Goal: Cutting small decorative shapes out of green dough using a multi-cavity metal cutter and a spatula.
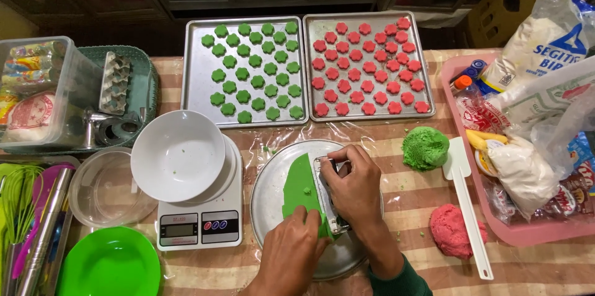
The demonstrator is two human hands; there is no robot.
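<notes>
Left tray [193, 73]: rows of green flower-shaped cookies.
Right tray [424, 66]: rows of red flower-shaped cookies.
White bowl [178, 154]: atop the kitchen scale [201, 225].
Green dough ball [425, 148]: beside the white spatula [466, 203].
Red dough lump [451, 230]: touching the spatula.
Pink basket [471, 209]: bagged ingredients.
Green plate [110, 263]: lower left.

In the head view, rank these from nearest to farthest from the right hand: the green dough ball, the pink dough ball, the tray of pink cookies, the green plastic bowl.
From the right hand:
1. Green dough ball, just to its right.
2. Pink dough ball, lower right; only slightly farther.
3. Tray of pink cookies, at the table's far edge.
4. Green plastic bowl, bottom left corner.
</notes>
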